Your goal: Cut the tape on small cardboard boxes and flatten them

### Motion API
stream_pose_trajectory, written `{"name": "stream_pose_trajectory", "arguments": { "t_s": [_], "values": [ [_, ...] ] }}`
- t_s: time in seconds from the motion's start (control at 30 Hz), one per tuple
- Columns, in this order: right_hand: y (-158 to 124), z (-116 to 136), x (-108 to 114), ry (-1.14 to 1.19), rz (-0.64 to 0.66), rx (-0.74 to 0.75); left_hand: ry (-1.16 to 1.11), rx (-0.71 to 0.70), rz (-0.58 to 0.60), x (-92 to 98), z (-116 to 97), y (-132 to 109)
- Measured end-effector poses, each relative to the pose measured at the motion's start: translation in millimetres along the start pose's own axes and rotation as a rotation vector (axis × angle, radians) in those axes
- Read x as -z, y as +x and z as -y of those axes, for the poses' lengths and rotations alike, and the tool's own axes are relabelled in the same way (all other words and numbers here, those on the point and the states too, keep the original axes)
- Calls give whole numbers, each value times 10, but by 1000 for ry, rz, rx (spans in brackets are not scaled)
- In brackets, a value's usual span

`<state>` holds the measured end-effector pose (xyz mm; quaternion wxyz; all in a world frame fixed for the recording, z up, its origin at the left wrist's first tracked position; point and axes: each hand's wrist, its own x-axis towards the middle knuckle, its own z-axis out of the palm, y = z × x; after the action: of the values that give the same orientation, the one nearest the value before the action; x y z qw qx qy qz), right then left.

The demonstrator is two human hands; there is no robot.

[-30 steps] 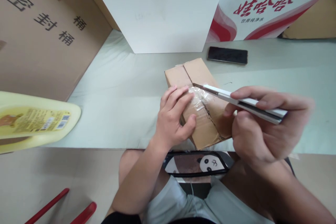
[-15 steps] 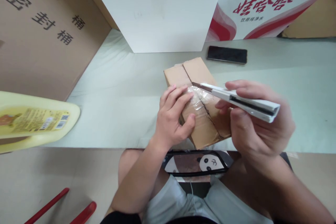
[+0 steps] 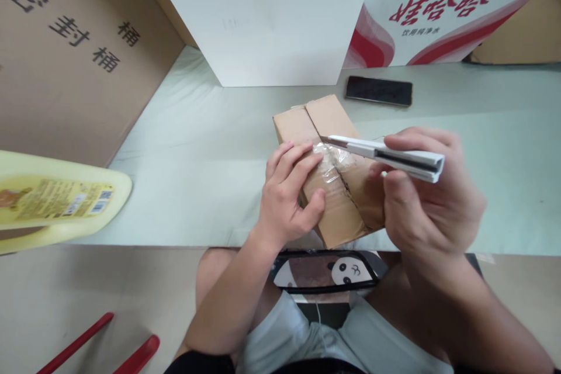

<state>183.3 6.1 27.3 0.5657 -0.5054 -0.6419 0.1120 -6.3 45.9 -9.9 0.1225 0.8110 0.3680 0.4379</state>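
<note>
A small brown cardboard box point(image 3: 337, 210) lies at an angle near the table's front edge. Clear tape point(image 3: 329, 165) covers part of its centre seam, and a stretch of that seam looks ragged. My left hand point(image 3: 291, 196) holds the box down from its left side, fingers and thumb on the top face. In my right hand point(image 3: 432, 198) is a white utility knife point(image 3: 377, 152), gripped between thumb and fingers. The blade is out and points left, its tip at the seam just beyond the tape. My remaining right fingers are partly hidden behind the box and knife.
A dark phone point(image 3: 379, 91) lies behind the box. Farther back stand a white box point(image 3: 272, 23) and a red-and-white carton point(image 3: 438, 23). At left are a large carton point(image 3: 65, 87) and a yellow jug point(image 3: 65, 198). Red bars point(image 3: 135, 356) show below.
My right hand has tilted the knife: its rear end moved left and away from me, so it lies flatter. The blade tip stays near the seam. My left hand and the box hold still.
</note>
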Motion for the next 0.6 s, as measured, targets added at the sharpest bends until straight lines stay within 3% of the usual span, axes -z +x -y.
{"name": "stream_pose_trajectory", "arguments": {
  "t_s": [0.27, 0.6],
  "values": [
    [-37, -1, 32, -52, -60, 52, -2, 0, 2, 8, -5, 5],
    [15, 53, 6, -59, -28, 104, 0, 0, 8, 7, 1, 1]
  ]
}}
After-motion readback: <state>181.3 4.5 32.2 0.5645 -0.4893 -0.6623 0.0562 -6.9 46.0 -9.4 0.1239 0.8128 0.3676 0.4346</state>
